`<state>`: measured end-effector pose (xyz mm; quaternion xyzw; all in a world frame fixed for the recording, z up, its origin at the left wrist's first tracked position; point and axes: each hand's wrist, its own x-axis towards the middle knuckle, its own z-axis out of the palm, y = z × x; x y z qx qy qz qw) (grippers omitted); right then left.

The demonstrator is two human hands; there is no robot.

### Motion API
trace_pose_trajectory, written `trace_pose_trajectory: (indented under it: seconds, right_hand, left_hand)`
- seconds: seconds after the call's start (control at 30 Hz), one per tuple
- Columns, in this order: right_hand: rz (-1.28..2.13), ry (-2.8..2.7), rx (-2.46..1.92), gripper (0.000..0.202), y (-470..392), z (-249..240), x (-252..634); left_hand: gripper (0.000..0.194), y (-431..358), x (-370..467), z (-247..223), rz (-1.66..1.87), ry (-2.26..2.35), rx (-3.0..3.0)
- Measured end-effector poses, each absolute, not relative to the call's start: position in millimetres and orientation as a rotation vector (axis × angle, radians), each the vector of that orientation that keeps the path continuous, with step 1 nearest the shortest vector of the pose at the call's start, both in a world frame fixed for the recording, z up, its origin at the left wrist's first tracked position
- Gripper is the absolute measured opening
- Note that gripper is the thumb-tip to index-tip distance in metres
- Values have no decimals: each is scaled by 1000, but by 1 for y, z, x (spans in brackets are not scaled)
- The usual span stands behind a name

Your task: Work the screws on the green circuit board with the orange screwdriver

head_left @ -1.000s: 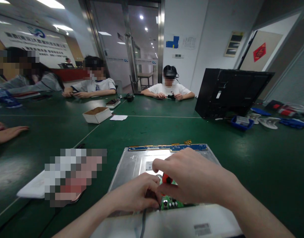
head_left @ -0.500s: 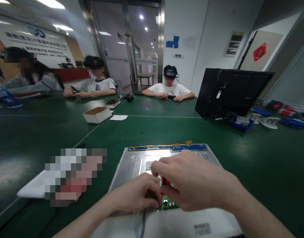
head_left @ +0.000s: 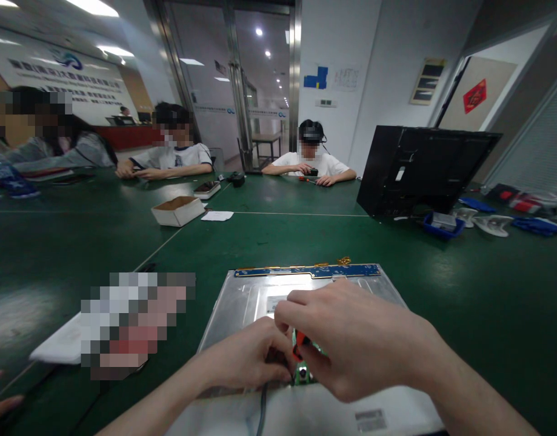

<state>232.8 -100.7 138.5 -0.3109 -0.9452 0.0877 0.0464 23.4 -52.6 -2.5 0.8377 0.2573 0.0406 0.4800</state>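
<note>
A metal-backed display panel [head_left: 233,309] lies flat in front of me, with a narrow blue circuit strip [head_left: 269,272] along its far edge. My right hand [head_left: 351,339] is closed around what looks like a red-and-black screwdriver [head_left: 300,340], mostly hidden under its fingers. Below it a small green circuit board [head_left: 302,376] shows in part. My left hand [head_left: 255,354] is closed at that board's left side, fingertips pressed together; what they pinch is hidden. A dark cable [head_left: 263,409] runs from under the left hand toward me over the white near section [head_left: 323,409].
A white open box [head_left: 178,212] and a paper slip [head_left: 217,216] lie ahead. A black monitor [head_left: 428,169] stands right, by a blue tray [head_left: 442,225]. A blurred white packet [head_left: 60,339] lies left. Another person's fingers [head_left: 3,409] show at the left edge. Several people sit opposite.
My right hand has turned slightly and lowered at its near side, covering more of the green board. My left hand stays put. Another person's fingers have come in at the lower left.
</note>
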Motion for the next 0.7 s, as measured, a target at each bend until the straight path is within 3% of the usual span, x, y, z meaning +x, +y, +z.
trace_pose_trajectory:
  seconds: [0.3, 0.7]
  right_hand:
    - [226, -2856, -1024, 8, -100, 135, 232]
    - [270, -2863, -912, 13, -99, 135, 235]
  left_hand:
    - [13, -53, 27, 6, 165, 570, 2053]
    - [10, -52, 25, 1, 136, 586, 2075]
